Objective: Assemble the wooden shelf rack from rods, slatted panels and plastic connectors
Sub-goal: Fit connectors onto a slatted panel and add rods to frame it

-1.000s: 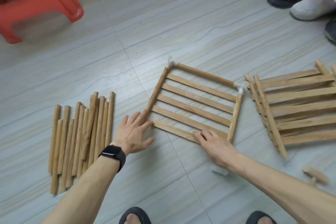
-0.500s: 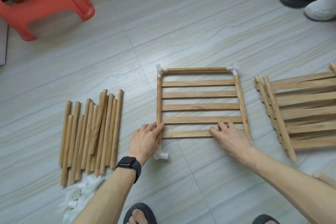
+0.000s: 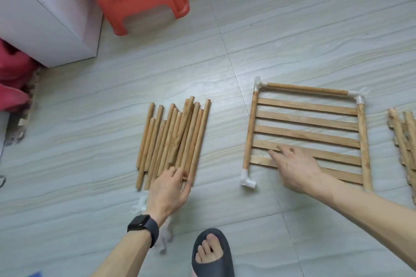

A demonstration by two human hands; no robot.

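left hand (image 3: 167,189) has moved from the slatted panel (image 3: 308,119) to the loose rods (image 3: 175,135) beside it, fingers bent over their ends, grip unclear, likely seeking the fourth side; right hand (image 3: 295,168), fingers spread, pins the panel.

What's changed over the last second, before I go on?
The left hand left the near-left corner of the slatted panel and moved left to the rod pile, fingers on the near ends; whether its grip has closed on a rod is unclear. The right hand stays on the panel, which lies squared as half a second ago.
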